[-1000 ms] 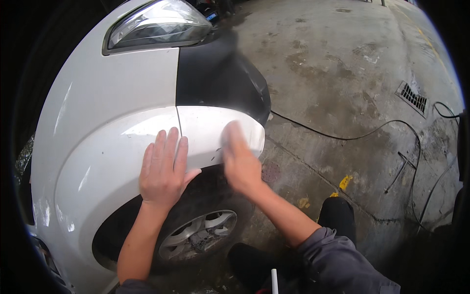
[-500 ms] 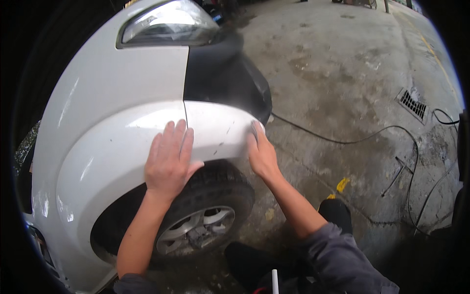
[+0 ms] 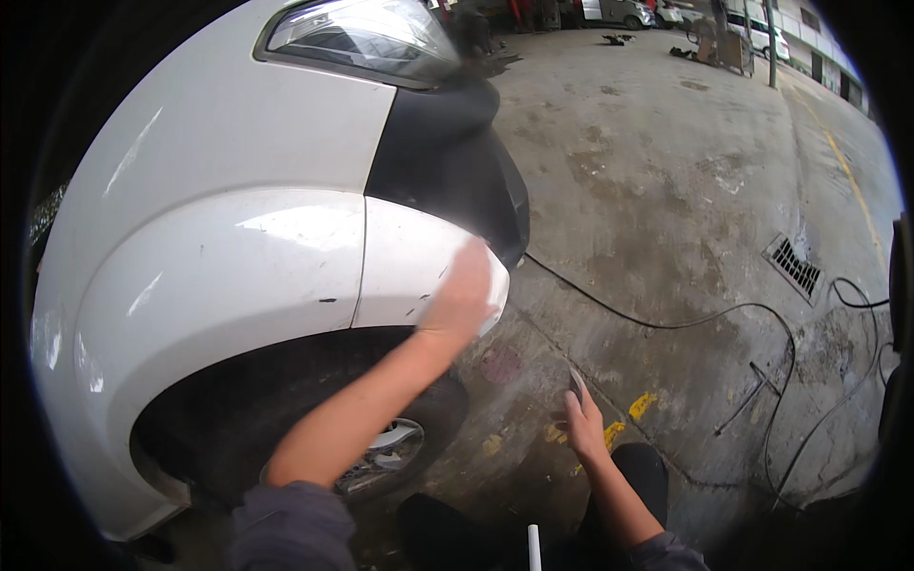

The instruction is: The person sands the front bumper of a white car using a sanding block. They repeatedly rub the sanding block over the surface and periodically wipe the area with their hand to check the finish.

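A white car's front corner fills the left side, with a fender [image 3: 228, 228] and a white wheel-arch trim piece [image 3: 400, 252] meeting at a narrow seam. Dark scuffs mark both. My left hand [image 3: 461, 293], smeared by motion, lies over the outer end of the trim with its fingers stretched out; it holds nothing that I can see. Lower and to the right, apart from the car, my right hand [image 3: 585, 423] has its fingers closed around a small thin grey sheet [image 3: 575, 383]. What the sheet is made of cannot be made out.
The tyre [image 3: 443, 409] sits under the arch, below the black bumper section [image 3: 438, 152] and headlight [image 3: 362, 43]. A black hose [image 3: 657, 325] crosses the stained concrete. A T-shaped metal tool [image 3: 743, 407] and a floor drain grate [image 3: 795, 266] lie right.
My left hand has moved right, from the fender seam to the trim's outer end. My right hand has left the trim and dropped down and right. The view has shifted, showing more background.
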Demonstrator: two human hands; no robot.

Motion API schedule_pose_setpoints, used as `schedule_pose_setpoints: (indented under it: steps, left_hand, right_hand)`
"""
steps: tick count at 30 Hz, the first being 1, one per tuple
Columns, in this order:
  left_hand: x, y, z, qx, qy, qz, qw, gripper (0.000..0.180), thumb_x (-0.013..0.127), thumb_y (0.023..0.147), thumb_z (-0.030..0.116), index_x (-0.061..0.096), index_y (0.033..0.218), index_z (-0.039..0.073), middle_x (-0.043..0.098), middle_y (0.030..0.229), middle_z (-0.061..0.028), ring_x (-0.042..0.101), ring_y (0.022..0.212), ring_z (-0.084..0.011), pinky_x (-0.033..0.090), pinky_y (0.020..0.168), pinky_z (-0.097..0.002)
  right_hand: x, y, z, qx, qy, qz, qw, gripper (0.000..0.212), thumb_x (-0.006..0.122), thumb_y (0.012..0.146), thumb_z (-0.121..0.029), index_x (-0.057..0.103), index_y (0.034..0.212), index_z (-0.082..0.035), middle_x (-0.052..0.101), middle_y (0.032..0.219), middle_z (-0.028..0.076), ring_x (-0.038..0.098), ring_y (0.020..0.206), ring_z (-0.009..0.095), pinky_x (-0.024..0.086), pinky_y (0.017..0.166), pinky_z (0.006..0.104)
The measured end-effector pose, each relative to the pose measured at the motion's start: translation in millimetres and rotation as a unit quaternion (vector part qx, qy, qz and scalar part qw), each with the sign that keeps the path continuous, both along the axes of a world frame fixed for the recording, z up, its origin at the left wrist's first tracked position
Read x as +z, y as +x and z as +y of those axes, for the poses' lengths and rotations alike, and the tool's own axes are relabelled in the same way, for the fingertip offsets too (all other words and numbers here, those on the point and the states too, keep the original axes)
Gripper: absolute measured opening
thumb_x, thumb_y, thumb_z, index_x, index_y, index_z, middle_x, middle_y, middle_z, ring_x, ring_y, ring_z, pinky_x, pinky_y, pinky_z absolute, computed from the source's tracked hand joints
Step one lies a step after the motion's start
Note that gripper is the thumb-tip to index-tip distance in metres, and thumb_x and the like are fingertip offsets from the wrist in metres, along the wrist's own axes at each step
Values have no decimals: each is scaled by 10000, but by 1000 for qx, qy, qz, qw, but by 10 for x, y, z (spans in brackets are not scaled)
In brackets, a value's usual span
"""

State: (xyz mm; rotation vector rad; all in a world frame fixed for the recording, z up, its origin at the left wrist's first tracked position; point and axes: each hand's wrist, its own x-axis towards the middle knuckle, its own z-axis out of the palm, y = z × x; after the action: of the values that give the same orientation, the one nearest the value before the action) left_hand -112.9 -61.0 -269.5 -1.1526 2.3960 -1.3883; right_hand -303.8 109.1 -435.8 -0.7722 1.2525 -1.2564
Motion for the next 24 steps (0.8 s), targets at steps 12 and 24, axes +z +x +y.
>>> schedule_pose_setpoints:
  steps: [12, 24]
  left_hand:
    - [-2145, -38, 1154, 42, 661, 740, 116, 378, 504, 1112, 345, 647, 1297, 48, 725, 1160, -68, 701, 995, -171, 569, 859, -336]
    - [-878, 615, 1175, -123, 403, 825, 376, 150, 696, 996, 91, 689, 1114, -1, 725, 908, -26, 636, 830, -71, 517, 723, -257]
  right_hand:
    - [74, 135, 95, 47, -133, 1, 990, 319, 539, 1097, -332, 613, 1186, -35, 642, 901, 30, 596, 661, 115, 495, 564, 282]
    - [1517, 525, -656, 262, -177, 84, 945, 371, 665, 1011, -221, 678, 1274, 41, 725, 1087, 64, 646, 990, 111, 532, 888, 290]
